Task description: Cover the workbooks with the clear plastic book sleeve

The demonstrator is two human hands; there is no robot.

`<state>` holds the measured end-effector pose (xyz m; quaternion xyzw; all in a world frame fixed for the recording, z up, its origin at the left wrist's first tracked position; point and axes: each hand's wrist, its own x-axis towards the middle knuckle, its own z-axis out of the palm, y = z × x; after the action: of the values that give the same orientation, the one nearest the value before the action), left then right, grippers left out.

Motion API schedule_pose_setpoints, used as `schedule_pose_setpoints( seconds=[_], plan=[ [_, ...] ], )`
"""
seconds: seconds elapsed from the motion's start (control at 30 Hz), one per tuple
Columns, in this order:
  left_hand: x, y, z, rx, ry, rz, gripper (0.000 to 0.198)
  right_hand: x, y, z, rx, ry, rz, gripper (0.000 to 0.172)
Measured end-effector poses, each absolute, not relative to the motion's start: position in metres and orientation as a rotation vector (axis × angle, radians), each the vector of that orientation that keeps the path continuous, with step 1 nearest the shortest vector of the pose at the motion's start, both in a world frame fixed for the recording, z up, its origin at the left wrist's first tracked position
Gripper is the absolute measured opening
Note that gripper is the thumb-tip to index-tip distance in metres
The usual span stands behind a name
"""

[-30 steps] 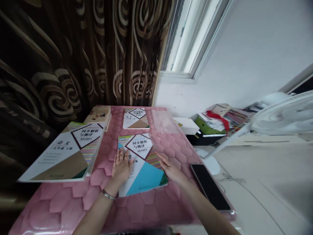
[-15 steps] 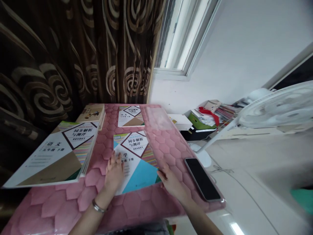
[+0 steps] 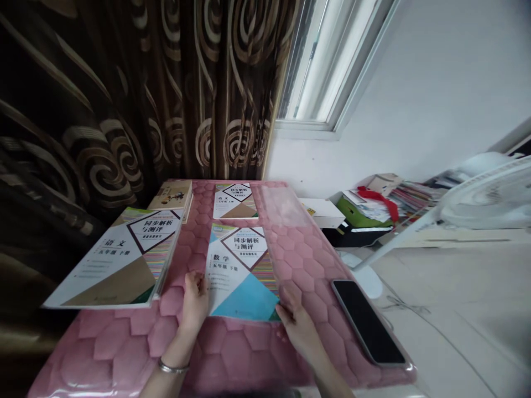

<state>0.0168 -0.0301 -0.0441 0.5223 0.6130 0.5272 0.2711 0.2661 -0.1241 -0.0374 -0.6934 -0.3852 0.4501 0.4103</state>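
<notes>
Workbook [image 3: 244, 276] between book stack [image 3: 118, 262] and phone [image 3: 368, 322], another workbook [image 3: 234, 202] beyond

White workbook [image 3: 243, 273] with blue lower panel, dark diamond round its title, striped right side, closed, cover up, on the pink-covered desk [image 3: 236, 354], seemingly flat, edges partly hidden.

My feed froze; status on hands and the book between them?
Left hand at left edge of book, right hand at its lower right corner. Book face up. Phone farther right, untouched.
</notes>
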Motion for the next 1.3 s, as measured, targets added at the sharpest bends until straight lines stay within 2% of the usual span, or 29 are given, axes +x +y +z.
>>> schedule_pose_setpoints(
  seconds=[0.13,0.27,0.43,0.6,0.83,0.97,1.17,1.3],
  plan=[
    [0.011,-0.041,-0.043,1.502,1.744,1.294,0.017,0.267,-0.122,-0.029,-1.628,-0.851,1.261,0.087],
    [0.011,-0.074,-0.033,1.790,1.612,1.081,0.031,0.269,-0.123,-0.020,-1.523,-0.696,1.302,0.090],
    [0.009,-0.093,-0.030,1.831,1.613,0.768,0.046,0.259,-0.127,-0.016,-1.472,-0.550,1.266,0.081],
    [0.008,-0.093,-0.036,1.924,1.644,0.762,0.048,0.244,-0.132,-0.014,-1.408,-0.563,1.266,0.073],
    [0.005,-0.099,-0.034,2.227,1.723,0.858,0.033,0.238,-0.140,-0.024,-1.477,-0.694,1.145,0.057],
    [-0.002,-0.099,-0.028,2.513,1.691,0.730,0.020,0.235,-0.141,-0.032,-1.635,-0.860,1.002,0.056],
    [-0.004,-0.110,-0.032,2.888,1.692,0.378,0.038,0.253,-0.138,-0.022,-1.802,-1.227,0.628,0.049],
    [-0.005,-0.113,-0.042,2.904,1.735,0.364,0.037,0.263,-0.138,-0.027,-1.852,-1.281,0.571,0.049]
  ],
)
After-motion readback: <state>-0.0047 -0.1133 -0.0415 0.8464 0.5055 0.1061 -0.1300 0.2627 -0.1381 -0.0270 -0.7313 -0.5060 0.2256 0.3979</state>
